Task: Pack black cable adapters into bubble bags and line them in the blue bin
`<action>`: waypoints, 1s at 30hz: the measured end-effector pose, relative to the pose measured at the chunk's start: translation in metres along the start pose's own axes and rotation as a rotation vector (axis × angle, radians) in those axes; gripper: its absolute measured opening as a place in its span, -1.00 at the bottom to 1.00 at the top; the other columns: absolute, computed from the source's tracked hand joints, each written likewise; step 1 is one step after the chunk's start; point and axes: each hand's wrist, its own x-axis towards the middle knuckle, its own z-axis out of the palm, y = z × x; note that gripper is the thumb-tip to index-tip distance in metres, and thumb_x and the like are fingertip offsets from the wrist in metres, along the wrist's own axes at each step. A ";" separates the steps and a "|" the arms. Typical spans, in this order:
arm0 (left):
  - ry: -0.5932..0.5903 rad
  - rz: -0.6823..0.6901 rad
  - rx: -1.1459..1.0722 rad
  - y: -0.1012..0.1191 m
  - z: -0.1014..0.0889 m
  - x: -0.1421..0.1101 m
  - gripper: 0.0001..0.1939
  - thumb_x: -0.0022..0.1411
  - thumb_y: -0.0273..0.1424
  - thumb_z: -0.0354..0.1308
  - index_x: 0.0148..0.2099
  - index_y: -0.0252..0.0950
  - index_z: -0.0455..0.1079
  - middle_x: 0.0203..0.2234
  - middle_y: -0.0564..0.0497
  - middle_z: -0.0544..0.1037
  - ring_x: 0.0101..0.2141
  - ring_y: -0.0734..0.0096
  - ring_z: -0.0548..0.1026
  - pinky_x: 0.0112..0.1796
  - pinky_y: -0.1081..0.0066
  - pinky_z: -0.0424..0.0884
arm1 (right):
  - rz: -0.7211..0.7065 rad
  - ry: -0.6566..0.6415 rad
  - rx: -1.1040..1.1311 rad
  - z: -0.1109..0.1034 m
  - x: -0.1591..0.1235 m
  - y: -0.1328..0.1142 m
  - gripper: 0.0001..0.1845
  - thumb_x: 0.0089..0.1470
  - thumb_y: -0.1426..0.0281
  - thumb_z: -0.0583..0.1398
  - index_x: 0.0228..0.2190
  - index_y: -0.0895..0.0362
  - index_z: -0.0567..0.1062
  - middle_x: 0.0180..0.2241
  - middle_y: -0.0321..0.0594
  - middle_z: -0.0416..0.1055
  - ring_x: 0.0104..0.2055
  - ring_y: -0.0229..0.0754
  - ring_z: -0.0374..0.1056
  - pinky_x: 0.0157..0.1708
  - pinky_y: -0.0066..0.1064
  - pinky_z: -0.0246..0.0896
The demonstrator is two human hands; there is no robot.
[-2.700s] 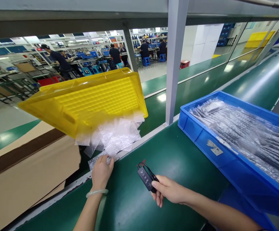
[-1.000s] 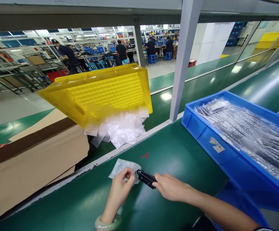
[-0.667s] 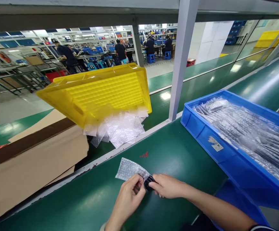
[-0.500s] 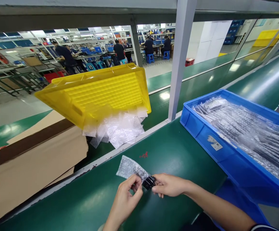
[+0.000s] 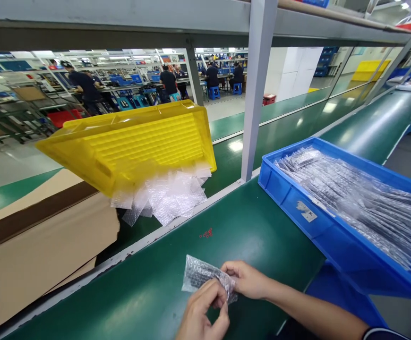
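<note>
My left hand (image 5: 202, 315) and my right hand (image 5: 245, 279) meet low over the green belt (image 5: 262, 226), both pinched on a small bubble-wrap pouch (image 5: 205, 278). A dark device shows faintly through the pouch's wrap. The pouch points away to the left, its near end between my fingers. Beyond it, a tilted yellow tray (image 5: 134, 141) has a pile of empty bubble-wrap pouches (image 5: 166, 196) spilling from its low edge.
A blue bin (image 5: 336, 241) full of wrapped items stands on the right. A grey upright post (image 5: 253, 94) rises between tray and bin. Cardboard sheets (image 5: 38, 255) lie at the left. Small red bits (image 5: 206, 233) dot the belt. People work at benches far behind.
The black device, half out of the pouch half a second ago, now sits inside it. Both hands have drawn nearer to me. Earlier my left hand took the pouch from the pile.
</note>
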 end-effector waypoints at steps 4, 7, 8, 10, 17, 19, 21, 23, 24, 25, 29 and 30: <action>0.165 0.071 0.066 -0.009 0.009 -0.008 -0.89 0.25 -0.40 -0.04 -0.33 -0.18 0.27 -0.46 -0.03 0.42 -0.41 0.31 0.43 -0.40 0.37 0.36 | 0.043 0.039 0.051 -0.003 -0.009 -0.011 -0.50 -0.16 0.07 0.32 -0.40 0.21 0.31 -0.53 -0.36 0.29 -0.54 -0.41 0.20 -0.53 -0.56 0.10; 0.357 0.236 0.329 -0.026 0.004 -0.009 -0.43 0.16 -0.09 0.14 0.17 -0.16 0.20 -0.05 -0.22 0.43 -0.03 -0.02 0.40 -0.08 0.09 0.37 | 0.084 0.032 0.028 -0.004 -0.018 -0.029 -0.44 -0.09 -0.07 0.24 -0.43 0.21 0.31 -0.58 -0.36 0.27 -0.62 -0.40 0.20 -0.60 -0.54 0.13; 0.370 0.250 0.404 -0.032 0.001 -0.009 -0.24 0.13 -0.04 0.16 0.29 -0.19 0.05 0.08 -0.26 0.34 0.08 -0.11 0.31 0.01 -0.01 0.29 | 0.104 0.015 0.013 -0.004 -0.021 -0.036 -0.40 -0.10 -0.11 0.22 -0.42 0.21 0.32 -0.59 -0.35 0.28 -0.63 -0.40 0.20 -0.62 -0.54 0.14; 0.300 0.197 0.433 -0.040 -0.004 -0.010 -0.17 0.19 -0.08 0.12 0.37 -0.19 -0.15 0.20 -0.26 0.21 0.18 -0.12 0.19 0.09 -0.07 0.21 | 0.122 -0.023 -0.017 -0.001 -0.026 -0.049 -0.34 -0.13 -0.16 0.20 -0.37 0.22 0.34 -0.59 -0.35 0.29 -0.65 -0.41 0.20 -0.63 -0.54 0.15; 0.081 -0.122 -0.178 -0.038 0.006 -0.023 -0.34 0.29 -0.16 0.04 0.34 -0.17 -0.08 0.15 -0.20 0.28 0.07 0.15 0.38 0.03 0.23 0.37 | 0.019 -0.121 -0.024 0.014 -0.030 -0.073 -0.32 -0.03 -0.18 0.09 -0.32 0.24 0.36 -0.53 -0.30 0.34 -0.61 -0.44 0.24 -0.56 -0.56 0.23; 0.116 -0.194 -0.246 -0.035 0.009 -0.026 -0.32 0.26 -0.10 0.06 0.32 -0.20 -0.02 0.16 -0.21 0.27 0.09 0.11 0.35 0.05 0.21 0.36 | 0.007 -0.104 -0.042 0.015 -0.032 -0.076 -0.36 0.01 -0.12 0.12 -0.25 0.24 0.38 -0.53 -0.31 0.34 -0.58 -0.41 0.27 -0.53 -0.54 0.25; 0.142 -0.209 -0.258 -0.035 0.007 -0.027 -0.35 0.26 -0.09 0.06 0.30 -0.22 0.03 0.17 -0.21 0.27 0.09 0.11 0.36 0.05 0.21 0.36 | 0.003 -0.075 -0.138 0.015 -0.036 -0.080 -0.44 0.06 -0.01 0.15 -0.18 0.24 0.40 -0.51 -0.31 0.34 -0.53 -0.39 0.30 -0.48 -0.52 0.27; 0.145 -0.183 -0.234 -0.039 0.003 -0.027 -0.37 0.27 -0.12 0.06 0.30 -0.20 0.06 0.18 -0.20 0.26 0.06 0.10 0.38 0.03 0.19 0.37 | -0.027 -0.058 -0.316 0.015 -0.042 -0.085 -0.52 0.06 0.09 0.19 -0.12 0.20 0.42 -0.46 -0.29 0.37 -0.46 -0.36 0.32 -0.40 -0.50 0.28; 0.126 -0.152 -0.212 -0.042 0.002 -0.027 -0.37 0.26 -0.14 0.08 0.30 -0.19 0.06 0.18 -0.20 0.25 0.06 0.09 0.39 0.03 0.19 0.38 | -0.058 -0.046 -0.437 0.015 -0.045 -0.087 -0.51 0.03 0.11 0.22 -0.09 0.17 0.43 -0.40 -0.27 0.39 -0.40 -0.32 0.34 -0.34 -0.47 0.29; 0.100 -0.112 -0.184 -0.044 0.001 -0.027 -0.37 0.26 -0.16 0.09 0.31 -0.18 0.05 0.19 -0.20 0.24 0.07 0.07 0.38 0.03 0.18 0.38 | -0.092 -0.022 -0.568 0.016 -0.047 -0.089 -0.46 -0.01 0.10 0.25 -0.05 0.13 0.41 -0.32 -0.24 0.40 -0.31 -0.27 0.36 -0.25 -0.42 0.30; 0.079 0.016 -0.077 -0.052 0.015 -0.022 -0.36 0.27 -0.22 0.08 0.33 -0.18 -0.01 0.18 -0.20 0.26 0.14 0.00 0.29 0.07 0.11 0.34 | -0.160 0.082 -1.029 0.023 -0.052 -0.088 -0.20 -0.04 0.08 0.24 0.15 0.16 0.20 -0.01 0.00 0.30 -0.04 0.00 0.32 -0.07 -0.23 0.26; 0.120 0.000 -0.059 -0.052 0.021 -0.019 -0.35 0.28 -0.22 0.06 0.34 -0.19 -0.03 0.18 -0.21 0.26 0.14 0.00 0.28 0.08 0.09 0.33 | -0.148 0.081 -1.107 0.023 -0.050 -0.087 -0.27 0.05 0.14 0.17 0.17 0.20 0.15 -0.01 0.04 0.32 -0.08 0.00 0.35 -0.12 -0.23 0.28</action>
